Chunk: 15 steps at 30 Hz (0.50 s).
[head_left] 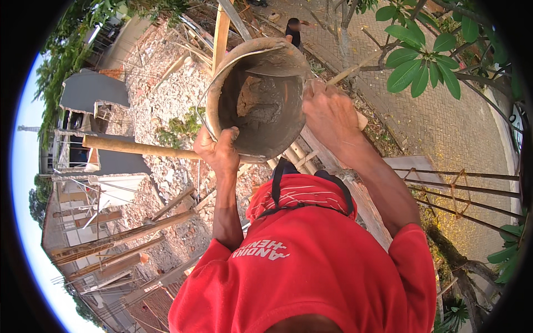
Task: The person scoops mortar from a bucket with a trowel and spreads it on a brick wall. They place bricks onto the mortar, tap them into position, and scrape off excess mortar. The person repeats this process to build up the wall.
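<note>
Bucket [287, 125], its walls crusted with grey, is up in front of you, ahead of your red shirt [316, 261], with its mouth facing you. You can see wet-looking grey material [264, 111] inside, and a thin wire handle [200, 105] bowed along the left side of the rim. Your left hand [219, 150] pinches the near left edge, thumb hooked over the lip and the other fingers mostly hidden. Your right hand [331, 114] is curled at the right edge, knuckles up; you cannot tell how its fingertips sit. Just beside your left hand, a bamboo pole [139, 147] runs off to your left. Beyond the bucket, broken rubble [158, 105] covers the ground on the left, a paved path [425, 111] lies to the right, and a person in a dark top [295, 36] is well apart from you.
</note>
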Each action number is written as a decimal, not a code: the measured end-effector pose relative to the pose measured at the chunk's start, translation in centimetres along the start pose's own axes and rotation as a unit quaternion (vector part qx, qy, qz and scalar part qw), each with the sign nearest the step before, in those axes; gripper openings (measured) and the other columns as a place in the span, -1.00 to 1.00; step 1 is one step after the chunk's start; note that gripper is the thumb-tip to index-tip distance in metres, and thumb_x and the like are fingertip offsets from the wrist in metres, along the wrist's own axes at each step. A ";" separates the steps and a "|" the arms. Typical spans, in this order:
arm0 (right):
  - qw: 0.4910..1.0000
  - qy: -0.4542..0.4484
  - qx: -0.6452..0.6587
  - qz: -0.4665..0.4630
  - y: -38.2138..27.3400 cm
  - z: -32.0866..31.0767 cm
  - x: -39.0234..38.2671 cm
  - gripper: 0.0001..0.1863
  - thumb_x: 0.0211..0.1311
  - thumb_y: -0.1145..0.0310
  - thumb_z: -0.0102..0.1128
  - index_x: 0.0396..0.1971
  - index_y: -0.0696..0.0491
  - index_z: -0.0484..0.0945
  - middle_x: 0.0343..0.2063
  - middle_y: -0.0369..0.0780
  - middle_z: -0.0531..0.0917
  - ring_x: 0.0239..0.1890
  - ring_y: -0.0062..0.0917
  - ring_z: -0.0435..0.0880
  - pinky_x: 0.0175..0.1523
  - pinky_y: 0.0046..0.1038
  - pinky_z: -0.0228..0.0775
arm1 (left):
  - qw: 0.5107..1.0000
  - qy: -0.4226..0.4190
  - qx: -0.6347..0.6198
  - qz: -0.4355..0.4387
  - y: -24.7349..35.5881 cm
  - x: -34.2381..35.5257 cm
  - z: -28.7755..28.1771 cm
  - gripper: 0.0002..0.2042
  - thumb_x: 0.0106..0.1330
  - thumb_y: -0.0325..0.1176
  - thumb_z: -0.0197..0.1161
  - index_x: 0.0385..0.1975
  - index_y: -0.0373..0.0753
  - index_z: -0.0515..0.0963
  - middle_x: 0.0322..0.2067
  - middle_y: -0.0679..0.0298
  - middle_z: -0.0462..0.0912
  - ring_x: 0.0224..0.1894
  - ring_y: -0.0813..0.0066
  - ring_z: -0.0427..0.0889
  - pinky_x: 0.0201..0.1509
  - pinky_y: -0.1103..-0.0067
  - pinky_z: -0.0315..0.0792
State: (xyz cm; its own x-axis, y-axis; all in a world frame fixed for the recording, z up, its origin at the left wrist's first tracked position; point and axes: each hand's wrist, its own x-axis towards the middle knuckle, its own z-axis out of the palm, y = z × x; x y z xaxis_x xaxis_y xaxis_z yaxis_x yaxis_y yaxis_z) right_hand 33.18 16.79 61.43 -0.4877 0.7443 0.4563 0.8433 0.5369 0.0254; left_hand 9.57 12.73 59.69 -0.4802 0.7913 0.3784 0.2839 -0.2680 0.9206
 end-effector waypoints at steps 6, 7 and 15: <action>0.997 -0.073 0.029 -0.023 -0.1 0.8 -0.5 -0.79 0.04 0.46 0.27 -0.35 0.23 0.76 -0.42 -0.05 0.70 -0.42 -0.31 0.76 -0.44 -0.36 0.60 | 0.999 0.022 -0.001 0.024 0.0 0.0 0.6 -0.90 0.04 -0.61 0.27 -0.41 -0.40 0.61 -0.58 0.44 0.51 -0.52 0.68 0.40 -0.45 0.61 0.29; 0.999 0.010 -0.039 -0.005 -0.1 0.6 -0.3 -0.81 0.05 0.45 0.27 -0.37 0.20 0.76 -0.43 -0.06 0.70 -0.44 -0.34 0.75 -0.44 -0.36 0.59 | 0.999 0.011 0.025 0.034 0.2 0.1 0.6 -0.90 0.04 -0.61 0.27 -0.42 -0.39 0.60 -0.59 0.44 0.50 -0.53 0.68 0.40 -0.47 0.60 0.28; 0.972 -0.172 0.158 0.027 2.3 -0.6 -0.5 -0.81 0.18 0.41 0.23 -0.34 0.21 0.73 -0.38 0.04 0.73 -0.26 -0.14 0.76 -0.16 -0.23 0.62 | 0.968 -0.145 0.123 0.167 4.1 1.4 0.6 -0.88 -0.07 -0.56 0.32 -0.65 -0.35 0.47 -0.75 0.35 0.34 -0.67 0.61 0.27 -0.56 0.55 0.14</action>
State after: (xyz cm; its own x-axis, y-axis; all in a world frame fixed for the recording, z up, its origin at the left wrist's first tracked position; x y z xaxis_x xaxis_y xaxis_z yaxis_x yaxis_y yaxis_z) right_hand 35.52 17.39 61.75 -0.5369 0.8344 0.1244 0.7846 0.5480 -0.2900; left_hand 10.58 13.05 63.91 -0.0849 0.8141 0.5745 0.5884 -0.4244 0.6883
